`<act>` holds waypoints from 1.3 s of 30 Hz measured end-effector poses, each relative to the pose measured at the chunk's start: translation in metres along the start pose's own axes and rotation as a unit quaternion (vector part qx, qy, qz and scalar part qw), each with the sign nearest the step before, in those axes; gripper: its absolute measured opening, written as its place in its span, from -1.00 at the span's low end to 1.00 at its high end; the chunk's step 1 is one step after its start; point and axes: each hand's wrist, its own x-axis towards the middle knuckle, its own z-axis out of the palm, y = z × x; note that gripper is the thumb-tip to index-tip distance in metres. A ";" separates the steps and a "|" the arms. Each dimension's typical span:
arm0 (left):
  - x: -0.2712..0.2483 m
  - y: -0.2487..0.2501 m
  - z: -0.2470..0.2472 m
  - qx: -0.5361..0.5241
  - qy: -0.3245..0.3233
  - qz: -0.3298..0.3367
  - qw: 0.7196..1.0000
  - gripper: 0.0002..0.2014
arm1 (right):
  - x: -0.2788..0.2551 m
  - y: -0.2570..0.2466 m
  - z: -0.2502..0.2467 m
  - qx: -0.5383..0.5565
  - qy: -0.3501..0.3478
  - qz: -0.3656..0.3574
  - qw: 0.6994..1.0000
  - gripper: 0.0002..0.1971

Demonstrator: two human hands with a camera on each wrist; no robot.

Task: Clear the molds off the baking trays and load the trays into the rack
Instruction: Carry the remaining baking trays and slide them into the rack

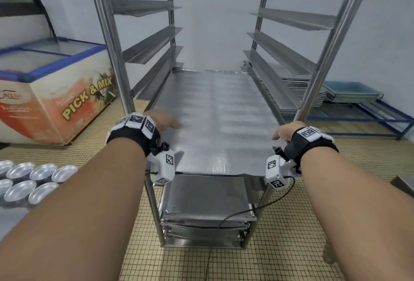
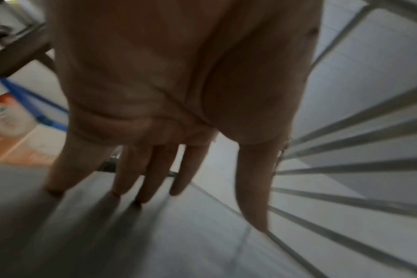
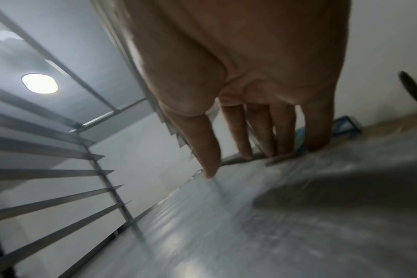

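A large empty metal baking tray (image 1: pixel 215 112) lies level on a pair of runners in the steel rack (image 1: pixel 107 34), its near end sticking out toward me. My left hand (image 1: pixel 165 121) rests on the tray's left edge; in the left wrist view the fingers (image 2: pixel 150 178) are straight with their tips on the tray (image 2: pixel 155 244). My right hand (image 1: pixel 280 132) is at the right edge, thumb on the tray (image 3: pixel 250 235) and straight fingers (image 3: pixel 259 131) against the rim. Round silver molds (image 1: pixel 33 179) sit in a cluster at the lower left.
More trays (image 1: pixel 206 197) fill the rack's lower runners; the upper runners hold nothing. A chest freezer (image 1: pixel 56 101) stands to the left. Behind the rack on the right a stack of trays (image 1: pixel 298 87) and a blue tray (image 1: pixel 351 92) sit on a low blue frame.
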 end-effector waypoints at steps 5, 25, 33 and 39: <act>-0.031 -0.020 0.027 0.110 -0.087 0.101 0.985 0.01 | -0.050 0.002 0.001 -0.035 0.025 -0.047 0.998 -0.37; -0.010 -0.044 0.066 0.218 0.025 0.204 0.954 -0.30 | -0.083 0.047 0.060 -0.198 0.068 -0.308 0.928 -0.57; 0.033 -0.019 0.055 0.216 0.036 0.203 0.954 -0.36 | -0.040 0.023 0.057 -0.227 0.076 -0.319 0.917 -0.58; 0.067 0.001 0.049 0.214 0.053 0.204 0.954 -0.25 | -0.002 0.003 0.055 -0.260 0.079 -0.334 0.903 -0.64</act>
